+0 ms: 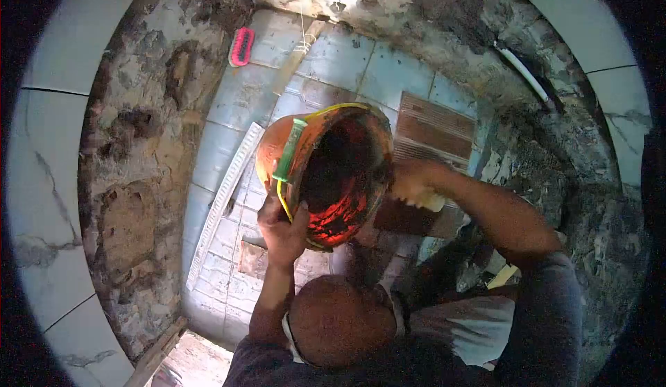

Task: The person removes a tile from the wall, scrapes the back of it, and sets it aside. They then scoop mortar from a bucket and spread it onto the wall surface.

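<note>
An orange bucket (272, 152) is tipped on its side in front of me, its dark mouth facing right and orange light showing through its lower wall. Its yellow wire handle carries a green grip (290, 149). My left hand (283, 229) is closed on the bucket's near left rim, thumb over the edge. At the bucket's right side, my right hand (415, 183) is closed around a pale yellowish piece (433, 202), mostly covered by the fingers; I cannot tell what it is.
Behind my right hand lies a brown ridged tile (435, 127) on the light blue tiled floor (392, 68). A white slotted strip (225, 203) runs along the left. Farther off are a pink brush (241, 47) and a wooden strip (298, 57). Rough walls (149, 199) and a white pipe (525, 74) enclose the space.
</note>
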Demonstrator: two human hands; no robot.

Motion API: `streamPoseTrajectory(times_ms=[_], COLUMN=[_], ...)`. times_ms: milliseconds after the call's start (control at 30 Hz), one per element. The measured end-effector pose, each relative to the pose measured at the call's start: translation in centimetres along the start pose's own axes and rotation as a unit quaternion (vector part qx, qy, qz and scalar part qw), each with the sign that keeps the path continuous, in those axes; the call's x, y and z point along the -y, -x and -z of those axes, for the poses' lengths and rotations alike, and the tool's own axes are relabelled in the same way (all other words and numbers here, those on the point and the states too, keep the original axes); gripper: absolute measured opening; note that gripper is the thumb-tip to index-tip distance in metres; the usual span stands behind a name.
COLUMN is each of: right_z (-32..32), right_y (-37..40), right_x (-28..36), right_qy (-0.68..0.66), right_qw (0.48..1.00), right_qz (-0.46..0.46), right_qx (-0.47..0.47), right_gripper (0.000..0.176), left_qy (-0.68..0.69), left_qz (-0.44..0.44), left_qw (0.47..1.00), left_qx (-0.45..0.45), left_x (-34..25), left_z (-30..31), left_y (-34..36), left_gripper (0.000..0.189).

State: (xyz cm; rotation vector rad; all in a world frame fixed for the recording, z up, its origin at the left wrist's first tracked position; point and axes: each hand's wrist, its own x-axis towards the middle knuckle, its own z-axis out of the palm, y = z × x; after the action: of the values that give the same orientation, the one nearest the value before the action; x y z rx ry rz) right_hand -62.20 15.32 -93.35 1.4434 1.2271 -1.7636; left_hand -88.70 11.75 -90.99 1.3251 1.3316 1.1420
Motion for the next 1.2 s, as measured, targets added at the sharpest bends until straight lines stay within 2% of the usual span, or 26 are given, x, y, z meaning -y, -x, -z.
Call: streamPoseTrajectory(times_ms=[33, 67, 100, 133, 167, 200, 267, 300, 367, 400, 467, 500, 567, 600, 633, 667, 700, 733, 767, 800, 867, 967, 1067, 1100, 1167, 1200], right_z=[-1.2, -3.2, -5.0, -7.2, -9.7, -11.8, -13.3, -13.6, -13.4, -13.0, -12.1, -11.6, -10.7, -10.1, -9.3, -8.8, -8.1, -7.5, -6.9, -6.5, -5.9, -5.6, -5.0, -4.7, -4.1, -5.1], right_y=[-2.5, -7.4, -8.2, -9.0, -9.8, -10.0, -10.5, -10.3, -9.6, -8.7, -6.3, -4.8, -2.8, -2.9, -3.1, -3.0, -2.3, -1.3, -0.2, 0.6, 2.0, 9.5, 12.2, 11.6, 8.3, 2.6], right_x=[-0.8, -4.1, -4.1, -3.8, -3.4, -3.0, -1.9, -0.5, 2.5, 4.0, 6.5, 7.2, 8.2, 8.0, 7.2, 6.2, 5.3, 4.4, 3.7, 3.4, 3.1, 4.6, 5.8, 6.5, 7.8, 5.7], right_qy=[-0.107, -0.161, -0.159, -0.258, -0.35, -0.445, -0.609, -0.609, -0.572, -0.569, -0.486, -0.482, -0.364, -0.362, -0.16, 0.051, 0.057, 0.147, 0.234, 0.239, 0.291, 0.297, 0.254, 0.255, 0.24, 0.273], right_qw=[0.99, 0.977, 0.977, 0.948, 0.906, 0.851, 0.71, 0.708, 0.628, 0.627, 0.78, 0.78, 0.883, 0.885, 0.925, 0.909, 0.909, 0.887, 0.839, 0.837, 0.876, 0.866, 0.883, 0.883, 0.91, 0.869], right_qz=[-0.033, 0.048, 0.051, 0.104, 0.151, 0.197, 0.281, 0.283, 0.32, 0.325, 0.303, 0.308, 0.271, 0.27, 0.344, 0.397, 0.394, 0.355, 0.307, 0.306, 0.143, 0.124, 0.082, 0.081, 0.12, 0.25], right_qx=[0.092, 0.132, 0.136, 0.155, 0.183, 0.197, 0.213, 0.217, 0.42, 0.421, 0.252, 0.253, 0.118, 0.118, -0.002, -0.119, -0.12, -0.254, -0.383, -0.385, -0.356, -0.384, -0.386, -0.386, -0.316, -0.328], right_gripper=[0.027, 0.025, 0.025, 0.024, 0.023, 0.022, 0.022, 0.022, 0.018, 0.018, 0.017, 0.017, 0.023, 0.023, 0.028, 0.033, 0.033, 0.034, 0.036, 0.036, 0.031, 0.019, 0.02, 0.02, 0.028, 0.029], left_qy=[0.0, -0.021, -0.026, -0.018, -0.014, 0.084, 0.101, 0.118, 0.162, 0.18, 0.196, 0.188, 0.177, 0.206, 0.21, 0.155, 0.101, 0.078, 0.082, 0.068, 0.057, 0.064, 0.149, 0.15, 0.142, 0.144], left_qz=[0.013, 0.007, 0.008, 0.015, 0.029, 0.099, 0.093, 0.092, 0.106, 0.099, 0.087, 0.091, 0.101, 0.104, 0.105, 0.111, 0.11, 0.115, 0.113, 0.099, 0.085, 0.103, 0.091, 0.091, 0.072, 0.071], left_qw=[1.0, 1.0, 1.0, 1.0, 0.999, 0.991, 0.99, 0.988, 0.981, 0.978, 0.976, 0.977, 0.978, 0.972, 0.971, 0.981, 0.988, 0.989, 0.989, 0.992, 0.994, 0.992, 0.981, 0.981, 0.985, 0.985], left_qx=[-0.019, -0.014, -0.016, -0.014, -0.021, -0.031, -0.033, -0.032, -0.027, -0.028, -0.03, -0.033, -0.042, -0.037, -0.04, -0.043, -0.046, -0.041, -0.044, -0.039, -0.04, -0.039, -0.085, -0.086, -0.063, -0.059], left_x=[0.4, 1.7, 1.8, 1.7, 1.5, 1.1, 1.4, 1.5, 1.6, 1.4, 1.4, 1.8, 2.0, 1.7, 1.4, 1.3, 1.0, 0.4, 0.3, 0.3, 0.8, 1.7, 1.5, 1.3, 0.6, 0.8], left_z=[0.4, 1.3, 2.2, 3.1, 3.7, 3.7, 4.0, 4.4, 4.8, 4.9, 5.2, 5.5, 5.6, 5.4, 5.2, 5.1, 5.0, 4.9, 4.8, 4.8, 4.9, 5.6, 5.2, 5.1, 4.8, 4.6], left_y=[0.3, 0.4, 0.0, -0.4, -0.3, -0.5, -1.1, -1.1, -1.3, -1.5, -1.6, -1.4, -1.3, -1.2, -1.3, -1.2, -1.3, -1.1, -1.1, -1.3, -1.7, -2.1, -3.1, -3.1, -3.3, -3.3], left_gripper=[0.025, 0.024, 0.024, 0.025, 0.027, 0.028, 0.028, 0.027, 0.03, 0.033, 0.035, 0.036, 0.039, 0.038, 0.038, 0.032, 0.027, 0.025, 0.025, 0.024, 0.023, 0.025, 0.028, 0.028, 0.028, 0.028])
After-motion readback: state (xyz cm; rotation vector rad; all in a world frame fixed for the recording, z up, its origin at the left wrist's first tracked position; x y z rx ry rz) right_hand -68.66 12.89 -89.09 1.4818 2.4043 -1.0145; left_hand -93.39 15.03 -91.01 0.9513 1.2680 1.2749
